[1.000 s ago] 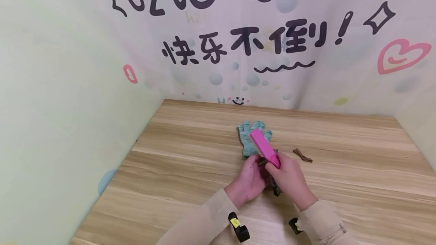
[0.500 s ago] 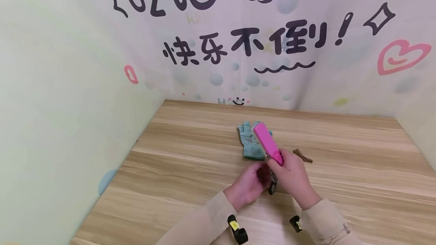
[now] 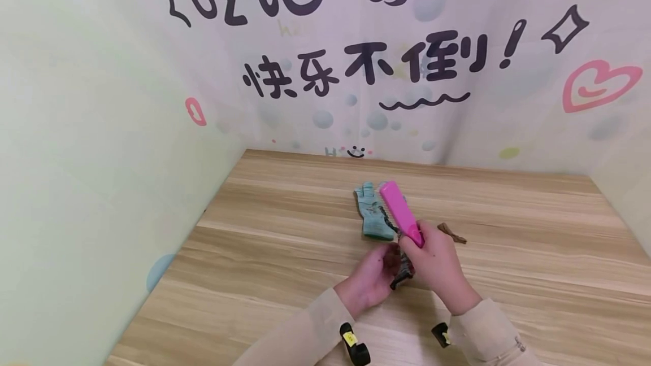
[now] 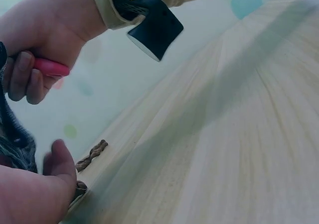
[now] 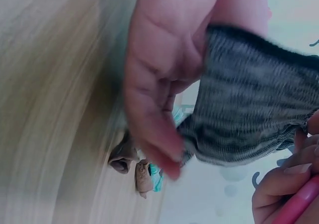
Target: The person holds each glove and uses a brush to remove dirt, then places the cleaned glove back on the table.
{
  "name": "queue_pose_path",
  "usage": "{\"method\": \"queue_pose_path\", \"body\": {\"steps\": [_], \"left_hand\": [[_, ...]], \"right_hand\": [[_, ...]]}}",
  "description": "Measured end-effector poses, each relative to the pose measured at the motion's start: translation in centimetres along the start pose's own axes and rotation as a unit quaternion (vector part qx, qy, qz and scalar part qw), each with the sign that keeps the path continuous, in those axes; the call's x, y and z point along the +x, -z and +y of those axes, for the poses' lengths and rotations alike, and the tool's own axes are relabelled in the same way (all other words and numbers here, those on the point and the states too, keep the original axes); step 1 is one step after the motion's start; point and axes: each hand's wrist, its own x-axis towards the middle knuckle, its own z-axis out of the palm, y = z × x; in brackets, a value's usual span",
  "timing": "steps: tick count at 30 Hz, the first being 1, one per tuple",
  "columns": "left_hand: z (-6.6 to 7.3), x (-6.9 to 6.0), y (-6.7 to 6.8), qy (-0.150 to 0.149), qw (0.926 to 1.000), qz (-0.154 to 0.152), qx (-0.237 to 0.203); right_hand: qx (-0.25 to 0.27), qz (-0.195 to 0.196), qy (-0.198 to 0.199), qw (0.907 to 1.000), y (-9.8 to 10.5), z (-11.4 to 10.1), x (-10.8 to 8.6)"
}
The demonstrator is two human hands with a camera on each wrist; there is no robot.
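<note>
My right hand [image 3: 436,264] grips a pink brush [image 3: 399,208] whose bristles face left. Its fingers also hold a dark grey knitted piece [image 5: 254,94] that looks like a glove, with a dark-edged cuff. My left hand [image 3: 373,275] is just left of it, fingers loosely bent beside the knit; whether they touch it I cannot tell. In the right wrist view the left fingertips [image 5: 169,159] are blurred. A teal knitted glove [image 3: 378,226] lies flat beyond the hands, partly covered by the brush and the dark knit.
A twisted brown strip of fabric [image 3: 451,233] lies on the wood-grain table [image 3: 285,242], right of the right hand. Behind the table hangs a printed cloth [image 3: 325,112] with dark lettering. A pale wall [image 3: 102,157] borders the left side. Black straps [image 3: 354,344] circle both wrists.
The brush has shifted up and slightly right with the right hand, then nearly stopped. The dark knit has moved, its lower end swinging left and a dark edge now showing over the teal glove.
</note>
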Motion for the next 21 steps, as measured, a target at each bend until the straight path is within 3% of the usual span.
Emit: {"method": "queue_pose_path", "body": {"steps": [5, 8, 12, 17, 21], "left_hand": [[0.4, 0.3, 0.1, -0.036, 0.9986, 0.008, -0.037], [0.8, 0.5, 0.2, -0.059, 0.9962, 0.031, -0.057], [1.5, 0.7, 0.5, -0.063, 0.9942, 0.041, -0.076], [2.2, 0.6, 0.8, -0.071, 0.9922, 0.028, -0.098], [2.6, 0.5, 1.0, -0.077, 0.9929, 0.001, -0.091]], "right_hand": [[-0.013, 0.013, 0.012, 0.9998, 0.1, 0.5, 0.0], [-0.016, 0.017, 0.014, 0.9996, 0.3, 0.8, 0.0], [-0.015, 0.016, 0.003, 0.9998, 0.4, 1.5, 0.0], [-0.021, 0.022, -0.010, 0.9995, 0.5, 2.4, 0.1], [-0.022, 0.031, -0.008, 0.9992, 0.5, 3.0, 0.1]]}}
